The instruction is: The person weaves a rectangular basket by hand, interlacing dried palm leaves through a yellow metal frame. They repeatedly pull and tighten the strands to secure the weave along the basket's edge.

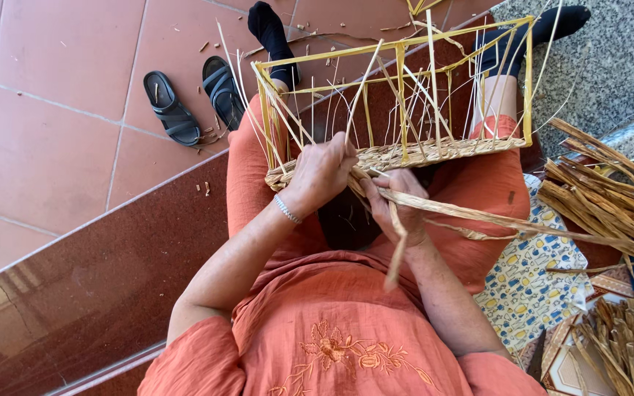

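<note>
Orange tunic point(332, 345) nearest, hiding our lap. Left hand point(322, 172) curled, gripping basket point(398, 110) rim on our knees. Right hand point(398, 209) pinches reed strand point(478, 214); fingertips hidden. Reed pile point(610, 198) cut off right. Sandals point(196, 99) on red tile floor point(53, 110).

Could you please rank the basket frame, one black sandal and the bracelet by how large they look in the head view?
1. basket frame
2. black sandal, though it lies farther from the camera
3. bracelet on the left hand
</note>
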Demonstrator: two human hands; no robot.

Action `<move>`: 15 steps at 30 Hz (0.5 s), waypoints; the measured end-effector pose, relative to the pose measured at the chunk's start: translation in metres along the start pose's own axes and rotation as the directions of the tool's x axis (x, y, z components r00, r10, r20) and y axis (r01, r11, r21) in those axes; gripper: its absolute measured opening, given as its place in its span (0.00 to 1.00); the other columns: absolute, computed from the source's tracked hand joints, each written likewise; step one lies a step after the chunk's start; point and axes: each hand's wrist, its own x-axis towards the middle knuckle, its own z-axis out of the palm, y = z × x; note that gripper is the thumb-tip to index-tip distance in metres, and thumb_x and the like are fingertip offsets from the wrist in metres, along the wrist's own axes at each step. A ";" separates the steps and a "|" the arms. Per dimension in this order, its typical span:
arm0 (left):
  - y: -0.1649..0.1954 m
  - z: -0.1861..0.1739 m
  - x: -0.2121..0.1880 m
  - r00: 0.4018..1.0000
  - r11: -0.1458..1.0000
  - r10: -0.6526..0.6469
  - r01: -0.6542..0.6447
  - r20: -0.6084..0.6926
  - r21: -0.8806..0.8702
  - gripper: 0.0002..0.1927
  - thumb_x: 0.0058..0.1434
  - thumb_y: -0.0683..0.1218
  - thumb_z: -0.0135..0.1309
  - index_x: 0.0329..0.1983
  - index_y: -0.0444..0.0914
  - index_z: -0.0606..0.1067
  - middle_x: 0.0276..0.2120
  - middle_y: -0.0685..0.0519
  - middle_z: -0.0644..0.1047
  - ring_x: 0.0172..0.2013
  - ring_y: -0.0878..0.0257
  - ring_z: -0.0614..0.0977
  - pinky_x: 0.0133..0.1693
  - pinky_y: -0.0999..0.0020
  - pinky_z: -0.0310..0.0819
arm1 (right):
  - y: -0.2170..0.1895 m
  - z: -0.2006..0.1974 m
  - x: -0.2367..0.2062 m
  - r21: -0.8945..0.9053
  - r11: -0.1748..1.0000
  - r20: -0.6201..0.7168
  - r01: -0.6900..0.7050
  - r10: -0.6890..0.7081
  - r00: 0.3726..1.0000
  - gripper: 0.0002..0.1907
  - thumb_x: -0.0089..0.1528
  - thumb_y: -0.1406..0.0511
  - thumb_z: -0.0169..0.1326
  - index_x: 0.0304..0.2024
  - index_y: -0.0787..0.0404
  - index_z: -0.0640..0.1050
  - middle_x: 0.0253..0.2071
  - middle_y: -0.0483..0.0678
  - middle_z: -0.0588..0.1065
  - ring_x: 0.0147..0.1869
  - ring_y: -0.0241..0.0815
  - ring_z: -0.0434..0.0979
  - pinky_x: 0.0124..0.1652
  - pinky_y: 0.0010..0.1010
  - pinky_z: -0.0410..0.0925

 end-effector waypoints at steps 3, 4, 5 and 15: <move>-0.003 0.001 0.018 0.998 0.998 -0.049 0.048 0.043 0.030 0.06 0.57 0.41 0.60 0.33 0.37 0.74 0.24 0.42 0.80 0.30 0.44 0.83 0.35 0.51 0.76 | 0.002 0.009 -0.015 0.393 0.730 0.259 -0.560 0.496 0.829 0.10 0.68 0.62 0.57 0.42 0.63 0.74 0.32 0.49 0.78 0.29 0.39 0.79 0.27 0.30 0.73; -0.005 0.001 0.023 0.995 0.996 -0.075 0.072 0.065 0.049 0.05 0.56 0.41 0.60 0.32 0.37 0.75 0.24 0.41 0.80 0.31 0.44 0.83 0.36 0.50 0.76 | 0.003 0.012 -0.017 0.558 0.488 0.351 -0.671 0.594 0.724 0.11 0.68 0.61 0.55 0.43 0.64 0.74 0.35 0.50 0.80 0.30 0.41 0.81 0.29 0.31 0.75; -0.006 0.001 0.027 0.991 0.993 -0.100 0.094 0.088 0.069 0.04 0.54 0.41 0.60 0.31 0.37 0.76 0.25 0.41 0.80 0.32 0.43 0.83 0.38 0.49 0.76 | 0.004 0.013 -0.019 0.665 0.199 0.463 -0.720 0.646 0.607 0.13 0.68 0.60 0.53 0.44 0.65 0.74 0.37 0.52 0.82 0.31 0.42 0.84 0.30 0.32 0.76; -0.005 -0.007 0.032 0.959 0.978 -0.206 0.207 0.194 0.012 0.29 0.51 0.42 0.65 0.55 0.34 0.67 0.29 0.41 0.82 0.34 0.42 0.84 0.40 0.51 0.77 | -0.027 -0.029 -0.042 0.527 0.205 0.707 -0.825 0.432 0.560 0.21 0.70 0.57 0.51 0.60 0.64 0.76 0.30 0.53 0.79 0.22 0.32 0.69 0.22 0.21 0.62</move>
